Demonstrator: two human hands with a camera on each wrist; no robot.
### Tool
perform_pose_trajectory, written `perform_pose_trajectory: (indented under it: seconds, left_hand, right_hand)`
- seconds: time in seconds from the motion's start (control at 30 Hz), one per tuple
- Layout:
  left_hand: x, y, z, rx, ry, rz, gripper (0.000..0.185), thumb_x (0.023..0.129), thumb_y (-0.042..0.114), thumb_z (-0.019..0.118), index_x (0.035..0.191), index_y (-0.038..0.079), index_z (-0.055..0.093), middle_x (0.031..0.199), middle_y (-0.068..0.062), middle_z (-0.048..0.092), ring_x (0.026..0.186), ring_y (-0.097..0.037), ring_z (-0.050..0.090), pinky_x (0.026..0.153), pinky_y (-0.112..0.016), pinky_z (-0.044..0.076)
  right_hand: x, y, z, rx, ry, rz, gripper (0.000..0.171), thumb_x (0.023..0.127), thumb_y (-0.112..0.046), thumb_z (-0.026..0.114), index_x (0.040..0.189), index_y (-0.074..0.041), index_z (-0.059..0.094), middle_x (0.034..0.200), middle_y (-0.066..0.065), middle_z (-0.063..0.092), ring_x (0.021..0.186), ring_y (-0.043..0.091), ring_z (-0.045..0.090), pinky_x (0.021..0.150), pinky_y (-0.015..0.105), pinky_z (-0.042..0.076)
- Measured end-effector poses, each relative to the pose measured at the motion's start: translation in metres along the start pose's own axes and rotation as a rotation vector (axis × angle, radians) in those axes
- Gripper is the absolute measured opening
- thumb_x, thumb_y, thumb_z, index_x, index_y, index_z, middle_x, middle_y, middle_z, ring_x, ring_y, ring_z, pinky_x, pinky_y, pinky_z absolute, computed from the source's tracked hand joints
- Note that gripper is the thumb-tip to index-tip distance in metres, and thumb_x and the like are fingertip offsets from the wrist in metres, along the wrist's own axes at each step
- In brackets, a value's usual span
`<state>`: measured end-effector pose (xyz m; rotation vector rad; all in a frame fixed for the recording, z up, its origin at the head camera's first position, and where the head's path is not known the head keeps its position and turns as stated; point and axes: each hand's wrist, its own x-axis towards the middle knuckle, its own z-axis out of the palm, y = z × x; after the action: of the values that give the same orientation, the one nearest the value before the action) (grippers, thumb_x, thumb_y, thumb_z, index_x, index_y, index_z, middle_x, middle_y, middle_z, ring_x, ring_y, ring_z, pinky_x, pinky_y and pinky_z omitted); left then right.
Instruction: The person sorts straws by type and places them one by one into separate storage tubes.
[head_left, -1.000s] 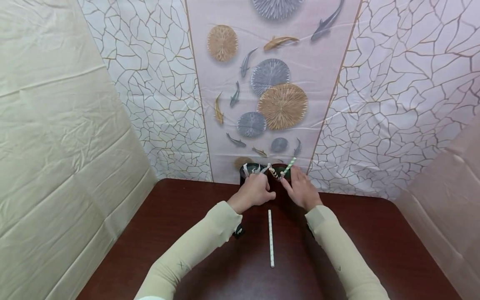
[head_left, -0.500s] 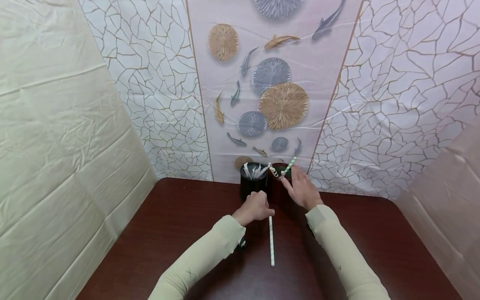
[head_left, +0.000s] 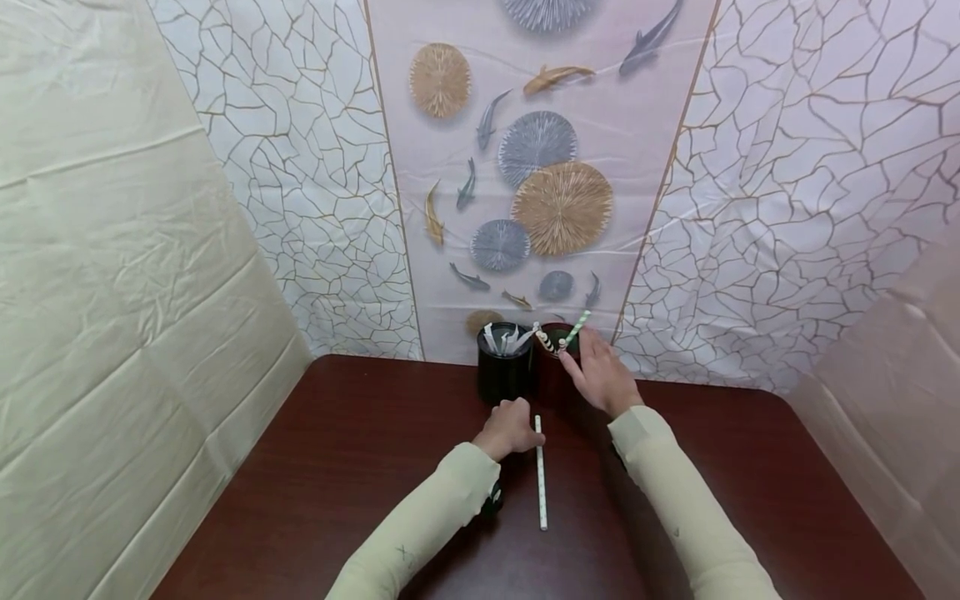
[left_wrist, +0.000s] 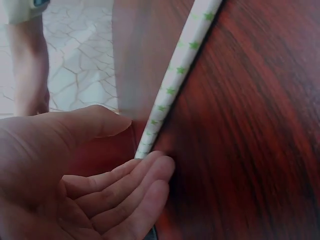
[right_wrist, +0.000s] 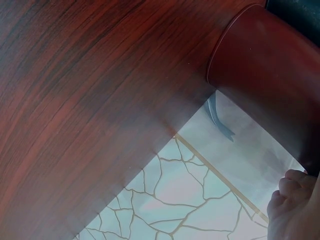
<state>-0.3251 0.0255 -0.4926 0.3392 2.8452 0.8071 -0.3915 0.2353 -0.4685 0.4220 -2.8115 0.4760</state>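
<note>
1. Left hand point(head_left: 512, 427) low at frame centre in the head view, resting on the dark red-brown wooden table point(head_left: 360, 467); fingers loosely curled, nothing gripped.
2. Fingertips point(left_wrist: 159, 166) touching the upper end of the white paper straw with small green stars point(head_left: 540, 472); thumb just beside it, not closed around it, per the left wrist view.
3. Straw flat on the table, running from the left hand down toward the lower centre of the frame.
4. Right hand point(head_left: 602, 377) just right of centre, up against the dark red cylindrical cup point(head_left: 551, 379); fingers at the cup's rim beside a green-and-white striped straw point(head_left: 577, 327) leaning out to the upper right.
5. Cannot tell whether the right fingers pinch that straw or only touch the rim; right wrist view shows only knuckles at lower right beside the cup wall point(right_wrist: 270, 80).
6. Black cylindrical cup point(head_left: 504, 375) touching the red cup's left side, holding several white straws point(head_left: 508, 339).
7. Both cups at the table's far edge, under a pale wall panel printed with fish and round fan shapes point(head_left: 540, 175).
</note>
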Motion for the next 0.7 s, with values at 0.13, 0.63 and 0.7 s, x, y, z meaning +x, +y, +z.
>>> perform_pose_trajectory:
  seconds: [0.13,0.63,0.7]
  left_hand:
    - [0.008,0.002,0.002,-0.017,-0.031,-0.056,0.027,0.091,0.028,0.083,0.085,0.008,0.064,0.077,-0.008,0.062,0.07,-0.024,0.059,0.06,-0.033,0.052]
    - [0.071,-0.03,0.049,0.037,-0.037,-0.114,0.031,0.085,0.039,0.085,0.078,0.015,0.066,0.07,-0.002,0.067,0.067,-0.021,0.063,0.053,-0.034,0.053]
    - [0.072,-0.032,0.051,0.022,-0.04,-0.114,0.031,0.086,0.036,0.084,0.075,0.015,0.065,0.064,-0.002,0.067,0.062,-0.021,0.062,0.051,-0.034,0.052]
  right_hand:
    - [0.001,0.0,-0.001,-0.005,-0.006,0.007,0.085,0.113,-0.059,0.026,0.165,0.007,0.016,0.171,0.03,0.025,0.161,0.045,0.025,0.13,0.06,0.025]
    - [0.0,0.001,0.002,-0.004,0.003,0.0,0.084,0.113,-0.058,0.026,0.164,0.008,0.018,0.17,0.03,0.026,0.16,0.045,0.025,0.13,0.06,0.025]
    - [0.001,0.001,0.002,-0.006,0.004,-0.003,0.084,0.113,-0.058,0.026,0.164,0.008,0.019,0.17,0.031,0.027,0.16,0.045,0.026,0.13,0.06,0.026]
